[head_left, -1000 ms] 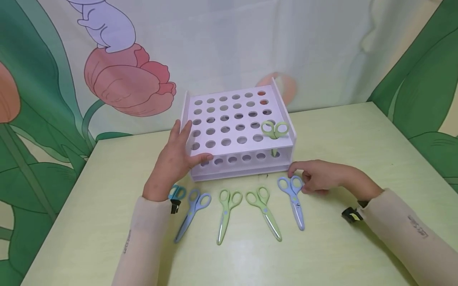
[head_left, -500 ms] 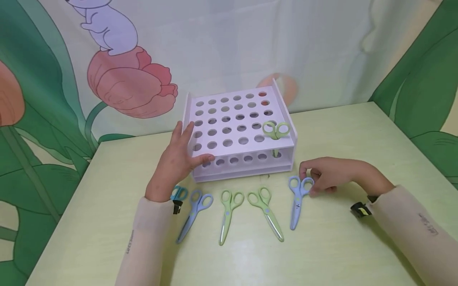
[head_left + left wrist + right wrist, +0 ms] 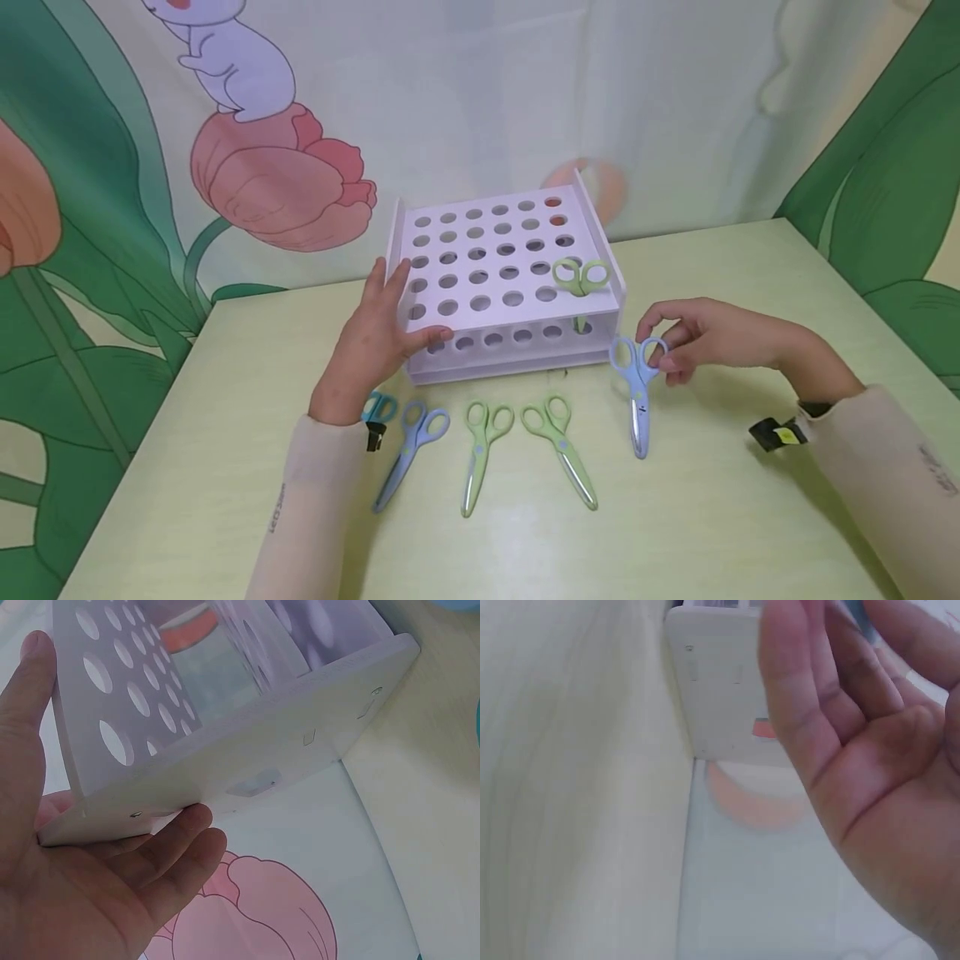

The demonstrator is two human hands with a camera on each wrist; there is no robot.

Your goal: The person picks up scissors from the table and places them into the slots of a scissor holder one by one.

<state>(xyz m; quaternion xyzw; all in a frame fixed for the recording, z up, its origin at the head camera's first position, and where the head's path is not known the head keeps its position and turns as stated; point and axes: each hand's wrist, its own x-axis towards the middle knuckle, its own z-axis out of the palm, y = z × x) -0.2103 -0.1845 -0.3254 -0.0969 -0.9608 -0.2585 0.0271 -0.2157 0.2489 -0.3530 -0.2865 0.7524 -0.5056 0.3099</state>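
Note:
My left hand (image 3: 367, 342) rests on the left side of a white rack (image 3: 495, 314) with rows of round holes. In the left wrist view, its fingers (image 3: 176, 840) lie on the outer side wall and the thumb reaches the perforated board. My right hand (image 3: 720, 337) pinches a handle loop of blue scissors (image 3: 637, 387), held tilted with the blades downward, right of the rack. In the right wrist view the fingers hide most of these scissors. One pair of green scissors (image 3: 581, 278) stands in the rack's front right hole, handles up.
In front of the rack lie green scissors (image 3: 478, 457), another green pair (image 3: 561, 450) and blue scissors (image 3: 408, 454). Teal scissors (image 3: 381, 407) are partly hidden behind the left wrist. A printed curtain (image 3: 480, 92) hangs behind the table (image 3: 712, 517).
My right hand has drawn the blue scissors rightward away from the rack and then raised them, turning the blades more downward. The left hand stays at the rack; the view has shifted slightly.

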